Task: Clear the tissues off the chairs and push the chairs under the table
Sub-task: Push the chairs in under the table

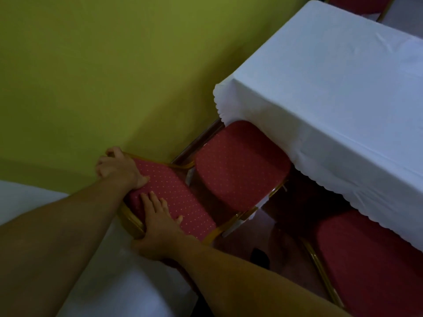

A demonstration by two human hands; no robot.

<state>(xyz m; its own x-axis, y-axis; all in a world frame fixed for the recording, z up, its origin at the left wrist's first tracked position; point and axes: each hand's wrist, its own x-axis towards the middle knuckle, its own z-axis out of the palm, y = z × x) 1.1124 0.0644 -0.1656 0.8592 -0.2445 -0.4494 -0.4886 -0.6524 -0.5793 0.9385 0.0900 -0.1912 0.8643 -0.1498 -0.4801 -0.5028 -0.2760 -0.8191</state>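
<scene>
1. Gripping check: my left hand (pixel 119 167) is curled over the far top corner of the chair back (pixel 174 197), thumb on the padded face. Firm hold.
2. My right hand (pixel 160 223) lies flat on the pad lower down, fingers straight, pinching nothing. The thumb sits by the gold frame; can't tell if it hooks it.
3. The seat (pixel 240 165) is only partly under the table (pixel 332 83). Its front edge is tucked beneath the hanging cloth (pixel 320 170); most of it is out.
4. No tissue visible on the seat top, so I read the step as the push.
5. I'd push evenly with both hands, straight along the seat's line, so the chair doesn't swing.
6. The wall (pixel 91 76) is close on the left. Keep that corner of the back off it.
7. The cloth hem touches the seat and could bunch or drag, so go slow.
8. White scraps (pixel 259 205) at the seat's side rail: tissue or tag, can't tell. Worth checking before the seat goes under.
9. The second chair (pixel 366 259) sits just beside on the right, also out. Don't clip it.
</scene>
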